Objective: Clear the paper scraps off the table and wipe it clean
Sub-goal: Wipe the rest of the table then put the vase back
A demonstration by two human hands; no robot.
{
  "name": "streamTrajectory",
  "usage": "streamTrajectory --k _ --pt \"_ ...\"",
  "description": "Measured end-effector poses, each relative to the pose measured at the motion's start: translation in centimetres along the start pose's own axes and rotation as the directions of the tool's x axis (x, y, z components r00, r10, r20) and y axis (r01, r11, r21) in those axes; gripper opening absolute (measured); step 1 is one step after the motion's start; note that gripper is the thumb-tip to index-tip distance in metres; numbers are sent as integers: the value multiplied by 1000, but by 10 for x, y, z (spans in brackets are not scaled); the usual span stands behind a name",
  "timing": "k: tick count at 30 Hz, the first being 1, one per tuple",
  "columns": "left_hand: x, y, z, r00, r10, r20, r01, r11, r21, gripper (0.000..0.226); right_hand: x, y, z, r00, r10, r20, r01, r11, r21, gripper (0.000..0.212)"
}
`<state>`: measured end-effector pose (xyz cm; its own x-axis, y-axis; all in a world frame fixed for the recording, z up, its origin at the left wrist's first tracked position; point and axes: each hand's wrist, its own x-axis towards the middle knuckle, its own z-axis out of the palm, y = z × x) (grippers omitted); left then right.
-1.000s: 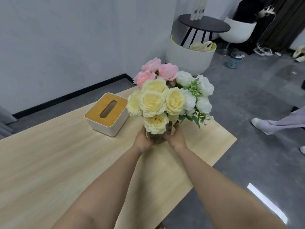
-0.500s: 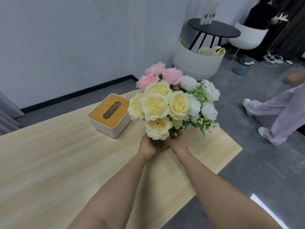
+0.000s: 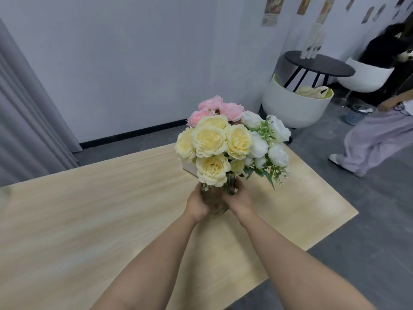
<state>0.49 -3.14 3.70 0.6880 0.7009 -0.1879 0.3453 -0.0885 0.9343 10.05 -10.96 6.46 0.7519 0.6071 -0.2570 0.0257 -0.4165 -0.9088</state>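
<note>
A glass vase (image 3: pixel 216 199) filled with yellow, pink and white flowers (image 3: pixel 228 144) is over the light wooden table (image 3: pixel 89 209). My left hand (image 3: pixel 197 203) grips the vase on its left side. My right hand (image 3: pixel 240 201) grips it on the right side. Whether the vase stands on the table or hangs just above it cannot be told. Only a white corner of the tissue box (image 3: pixel 190 170) shows behind the blooms. No paper scraps show on the table.
Grey curtains (image 3: pixel 26 113) hang at the left. On the grey floor at the back right stand a white tub chair (image 3: pixel 295 106) and a black round side table (image 3: pixel 319 63). A person in lilac trousers (image 3: pixel 377 139) walks at the right.
Both hands have carried the vase left along the table, so the flowers now cover the tissue box. My view has swung left and up, and the person at the right has stepped on.
</note>
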Motion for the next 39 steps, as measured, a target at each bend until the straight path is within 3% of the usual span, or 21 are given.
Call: streamTrajectory --k 4,7,11,15,25,27,30,39 --pt "-21 -8 -61 996 -44 -79 44 999 4 93 -19 -28 56 997 -42 64 43 999 -11 59" --pt "-30 -19 -108 982 -71 -173 75 997 21 81 -27 -48 102 989 -83 121 89 995 -44 58" --pt "-42 -39 -173 959 -90 -268 101 995 25 80 -28 -70 168 973 -118 200 137 987 -86 52" --pt "-49 -64 -235 920 -134 -368 147 989 5 73 -27 -85 240 947 -133 294 176 977 -124 61" --pt "-40 -137 -368 848 -171 -501 159 985 -65 69 -20 -109 402 893 -188 408 233 971 -62 53" --pt "-32 -150 -390 835 -175 -522 157 984 -79 58 -13 -113 428 884 -201 422 248 967 -60 55" --pt "-20 -169 -415 813 -165 -558 146 986 -79 50 -2 -118 461 866 -218 450 275 959 -64 69" --pt "-2 -206 -443 789 -145 -597 119 989 -83 58 6 -123 496 851 -251 461 310 949 -57 64"
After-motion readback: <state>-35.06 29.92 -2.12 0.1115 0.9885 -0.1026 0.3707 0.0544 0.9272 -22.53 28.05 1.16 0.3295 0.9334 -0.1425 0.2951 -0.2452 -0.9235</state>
